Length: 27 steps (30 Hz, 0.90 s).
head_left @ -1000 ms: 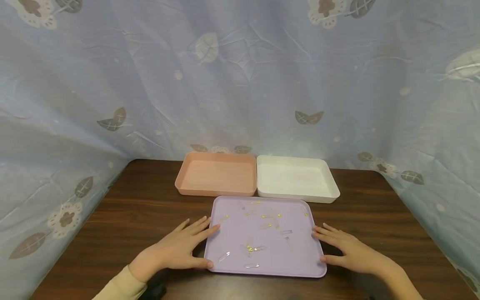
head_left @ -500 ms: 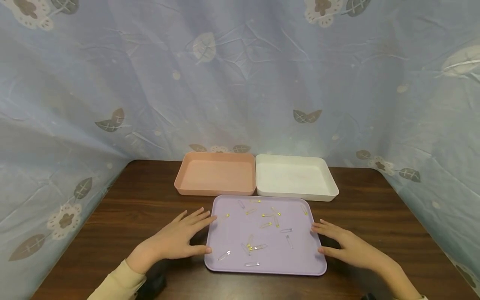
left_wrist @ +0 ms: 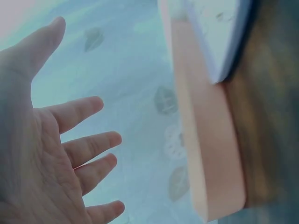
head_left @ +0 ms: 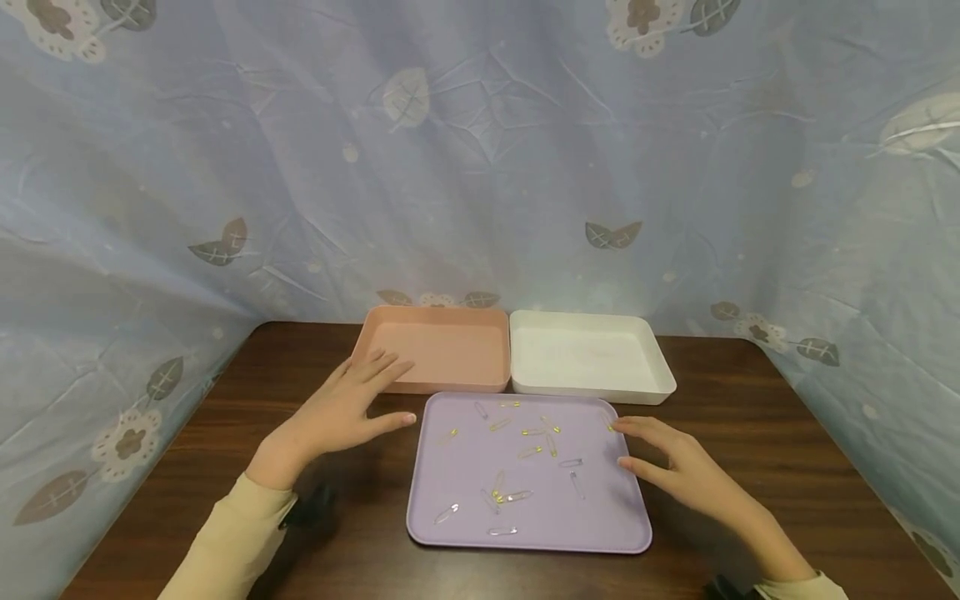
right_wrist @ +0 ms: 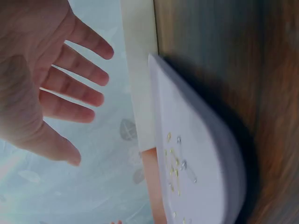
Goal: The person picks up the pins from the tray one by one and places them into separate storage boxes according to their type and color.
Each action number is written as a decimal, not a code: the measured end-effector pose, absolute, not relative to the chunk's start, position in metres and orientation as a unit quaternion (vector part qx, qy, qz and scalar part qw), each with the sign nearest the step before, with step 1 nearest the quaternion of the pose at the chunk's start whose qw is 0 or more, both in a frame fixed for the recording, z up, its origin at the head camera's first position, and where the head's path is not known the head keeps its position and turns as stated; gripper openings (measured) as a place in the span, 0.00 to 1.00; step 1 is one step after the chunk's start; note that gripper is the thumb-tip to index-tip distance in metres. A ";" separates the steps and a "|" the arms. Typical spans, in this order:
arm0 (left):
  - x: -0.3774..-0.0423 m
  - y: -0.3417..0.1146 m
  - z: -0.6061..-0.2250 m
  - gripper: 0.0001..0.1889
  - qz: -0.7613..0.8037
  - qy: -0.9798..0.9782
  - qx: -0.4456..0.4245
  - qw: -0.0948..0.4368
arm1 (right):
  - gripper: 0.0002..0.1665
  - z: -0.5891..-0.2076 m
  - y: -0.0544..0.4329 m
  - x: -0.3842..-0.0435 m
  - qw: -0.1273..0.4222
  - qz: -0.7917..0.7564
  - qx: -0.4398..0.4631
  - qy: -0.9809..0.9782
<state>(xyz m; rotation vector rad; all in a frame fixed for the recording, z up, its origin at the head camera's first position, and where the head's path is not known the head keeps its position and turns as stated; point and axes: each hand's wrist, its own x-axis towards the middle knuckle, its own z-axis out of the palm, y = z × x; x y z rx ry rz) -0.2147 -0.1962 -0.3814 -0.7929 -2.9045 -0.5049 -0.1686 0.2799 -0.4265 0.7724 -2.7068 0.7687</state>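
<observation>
A shallow purple tray lies on the table with several safety pins scattered over it, some gold and some silver. One silver safety pin is near its front rim. My left hand is raised left of the tray, fingers spread and holding nothing; in the head view its fingertips overlap the pink tray. My right hand hovers at the purple tray's right rim, its fingers extended and its palm bare. Its fingertips overlap a gold pin at the tray's upper right corner. Both palms show bare in the wrist views.
Behind the purple tray, the pink tray and a white tray stand side by side, nothing visible inside either. The dark wood table is bounded at the back and sides by a blue patterned curtain.
My left hand has risen off the purple tray's left rim and moved up toward the pink tray. The right hand has shifted slightly forward and inward over the right rim. The pins stay put.
</observation>
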 end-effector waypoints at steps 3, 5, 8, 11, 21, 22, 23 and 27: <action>-0.227 -0.199 -0.376 0.41 -0.169 -0.954 -0.243 0.048 | 0.25 -0.424 0.273 -0.173 0.131 0.283 0.261 -0.914; -0.237 -0.200 -0.375 0.41 -0.175 -0.956 -0.232 0.046 | 0.23 -0.423 0.269 -0.175 0.141 0.296 0.258 -0.909; -0.252 -0.202 -0.377 0.40 -0.192 -0.956 -0.218 0.043 | 0.21 -0.422 0.261 -0.178 0.148 0.314 0.250 -0.904; -0.267 -0.204 -0.382 0.40 -0.206 -0.956 -0.205 0.042 | 0.20 -0.421 0.255 -0.179 0.151 0.325 0.239 -0.902; -0.304 -0.208 -0.406 0.42 -0.258 -0.953 -0.150 0.056 | 0.15 -0.421 0.244 -0.187 0.161 0.415 0.167 -0.880; -0.306 -0.208 -0.409 0.41 -0.261 -0.953 -0.144 0.058 | 0.15 -0.422 0.244 -0.188 0.158 0.424 0.157 -0.878; -0.309 -0.208 -0.412 0.41 -0.267 -0.952 -0.138 0.059 | 0.14 -0.423 0.244 -0.188 0.155 0.428 0.145 -0.879; -0.317 -0.206 -0.425 0.41 -0.291 -0.948 -0.114 0.064 | 0.15 -0.432 0.245 -0.189 0.137 0.439 0.090 -0.883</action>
